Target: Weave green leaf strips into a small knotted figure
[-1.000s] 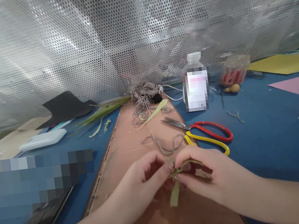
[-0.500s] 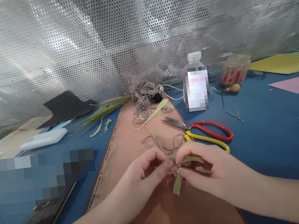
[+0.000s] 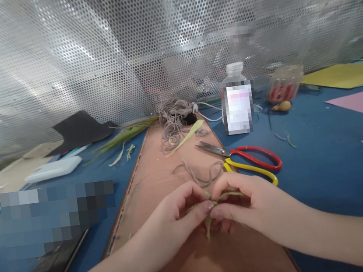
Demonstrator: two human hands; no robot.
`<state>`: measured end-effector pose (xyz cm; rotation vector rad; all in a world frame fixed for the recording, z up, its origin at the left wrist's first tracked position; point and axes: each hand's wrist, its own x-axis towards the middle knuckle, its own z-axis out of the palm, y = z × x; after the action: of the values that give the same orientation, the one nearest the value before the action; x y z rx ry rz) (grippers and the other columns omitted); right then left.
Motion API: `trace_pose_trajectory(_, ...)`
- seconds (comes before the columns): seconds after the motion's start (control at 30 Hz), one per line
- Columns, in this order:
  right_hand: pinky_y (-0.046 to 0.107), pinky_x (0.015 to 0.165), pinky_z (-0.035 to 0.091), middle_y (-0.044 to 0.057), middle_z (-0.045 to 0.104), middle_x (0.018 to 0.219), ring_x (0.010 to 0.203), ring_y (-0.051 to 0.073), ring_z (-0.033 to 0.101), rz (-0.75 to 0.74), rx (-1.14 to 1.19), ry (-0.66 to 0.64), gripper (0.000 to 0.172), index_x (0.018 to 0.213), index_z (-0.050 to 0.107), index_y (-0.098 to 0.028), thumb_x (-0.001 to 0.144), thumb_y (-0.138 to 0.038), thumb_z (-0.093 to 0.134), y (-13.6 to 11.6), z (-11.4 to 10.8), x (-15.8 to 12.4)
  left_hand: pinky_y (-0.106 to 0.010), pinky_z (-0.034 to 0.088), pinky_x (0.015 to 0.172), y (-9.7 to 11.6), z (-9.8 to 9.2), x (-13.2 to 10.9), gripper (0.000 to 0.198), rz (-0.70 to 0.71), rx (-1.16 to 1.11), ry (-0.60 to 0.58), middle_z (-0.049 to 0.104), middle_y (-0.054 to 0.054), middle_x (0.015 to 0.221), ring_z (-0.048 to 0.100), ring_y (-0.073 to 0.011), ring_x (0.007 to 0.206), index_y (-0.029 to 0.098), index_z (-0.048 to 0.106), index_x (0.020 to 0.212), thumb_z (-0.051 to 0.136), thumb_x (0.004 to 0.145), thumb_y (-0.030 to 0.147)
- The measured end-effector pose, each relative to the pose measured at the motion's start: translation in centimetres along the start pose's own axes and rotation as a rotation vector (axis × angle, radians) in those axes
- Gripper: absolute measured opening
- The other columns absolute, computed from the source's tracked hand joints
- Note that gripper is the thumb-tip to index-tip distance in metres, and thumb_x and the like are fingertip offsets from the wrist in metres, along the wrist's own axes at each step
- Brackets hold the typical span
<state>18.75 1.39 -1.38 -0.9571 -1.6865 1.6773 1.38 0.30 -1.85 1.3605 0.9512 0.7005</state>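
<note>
I had both hands close together, fingertips nearly meeting: the left hand [image 3: 179,211] and the right hand [image 3: 259,201] each pinched thin green leaf strips [image 3: 208,226] over the brown board [image 3: 140,180]. Just beyond them curled a loose grey cord [image 3: 210,181]. Red-and-yellow scissors [image 3: 227,153] lay near the right hand; farther off I saw a tangled grey bundle [image 3: 175,110] and an upright bottle [image 3: 239,107].

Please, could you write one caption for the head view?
Left hand and right hand pinch thin green material near red-and-yellow scissors.

A bottle [image 3: 237,102] stands upright — a yellow sheet [image 3: 342,76] lies well apart.
</note>
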Motion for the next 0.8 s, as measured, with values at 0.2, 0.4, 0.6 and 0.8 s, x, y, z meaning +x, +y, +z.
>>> trace_pose_trajectory(0.2, 0.024, 0.061, 0.047, 0.0, 0.064, 0.071, 0.067, 0.013, 0.061, -0.064, -0.194, 0.043, 0.012, 0.078, 0.051, -0.018, 0.087, -0.023, 0.043, -0.14, -0.16, 0.08, -0.026, 0.04, 0.066, -0.22, 0.5, -0.03, 0.016, 0.04, -0.121, 0.037, 0.058, 0.001, 0.067, 0.054, -0.0124, 0.066, 0.018, 0.043, 0.078, 0.042, 0.088, 0.03)
trace_pose_trajectory(0.4, 0.023, 0.058, 0.043, 0.001, 0.062, 0.073, 0.067, 0.012, 0.057, -0.081, -0.433, 0.131, 0.014, 0.078, 0.052, -0.019, 0.087, -0.021, 0.041, -0.21, -0.06, -0.12, -0.021, 0.028, 0.049, -0.21, 0.9, -0.32, 0.023, 0.006, 0.077, 0.148, 0.042, 0.007, 0.054, 0.036, -0.0077, 0.048, 0.02, 0.039, 0.075, 0.038, 0.088, 0.038)
trace_pose_trajectory(0.6, 0.024, 0.058, 0.046, 0.0, 0.061, 0.066, 0.062, 0.013, 0.061, -0.029, -0.3, 0.125, 0.013, 0.08, 0.048, -0.018, 0.088, -0.022, 0.04, -0.36, -0.15, -0.03, -0.021, 0.021, 0.044, -0.45, 0.61, -0.48, 0.023, -0.023, 0.082, 0.103, 0.035, 0.008, 0.055, 0.027, -0.0073, 0.046, 0.021, 0.038, 0.077, 0.035, 0.089, 0.04)
trace_pose_trajectory(0.8, 0.024, 0.054, 0.049, -0.001, 0.057, 0.062, 0.057, 0.012, 0.06, -0.016, -0.169, 0.129, 0.012, 0.077, 0.045, -0.018, 0.087, -0.023, 0.041, -0.18, -0.3, 0.39, -0.022, 0.019, 0.045, -0.48, 0.35, -0.55, 0.019, -0.044, 0.084, 0.044, 0.033, 0.008, 0.056, 0.024, -0.0076, 0.048, 0.022, 0.036, 0.079, 0.034, 0.09, 0.038)
